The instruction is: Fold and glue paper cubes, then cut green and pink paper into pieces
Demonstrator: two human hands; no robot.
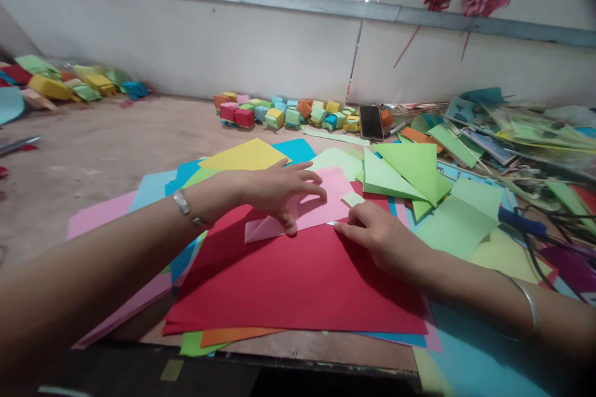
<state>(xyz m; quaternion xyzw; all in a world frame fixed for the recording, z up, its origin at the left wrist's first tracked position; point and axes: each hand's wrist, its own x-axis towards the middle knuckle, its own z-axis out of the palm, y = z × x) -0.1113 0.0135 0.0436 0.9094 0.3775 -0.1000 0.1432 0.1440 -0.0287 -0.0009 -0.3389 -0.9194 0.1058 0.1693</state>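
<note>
A pink sheet of paper (pixel 333 189) lies on a stack of red paper (pixel 288 291), with a crease near its left end. My left hand (pixel 284 189) rests over the pink sheet, fingers spread, the thumb touching its near edge. At that sheet's right end, my right hand (pixel 384 236) is closed with its fingers curled. A small pale green piece of paper (pixel 352 199) sticks out from its fingertips. Part of that piece is hidden by the fingers.
Small folded paper blocks (pixel 274 116) stand in rows near the wall, beside a phone (pixel 371 122). Folded green sheets (pixel 410 164) lie to the right, with a heap of paper scraps (pixel 512 130) beyond. More paper blocks (pixel 56 84) sit far left. The table's front edge (pixel 326 365) is close.
</note>
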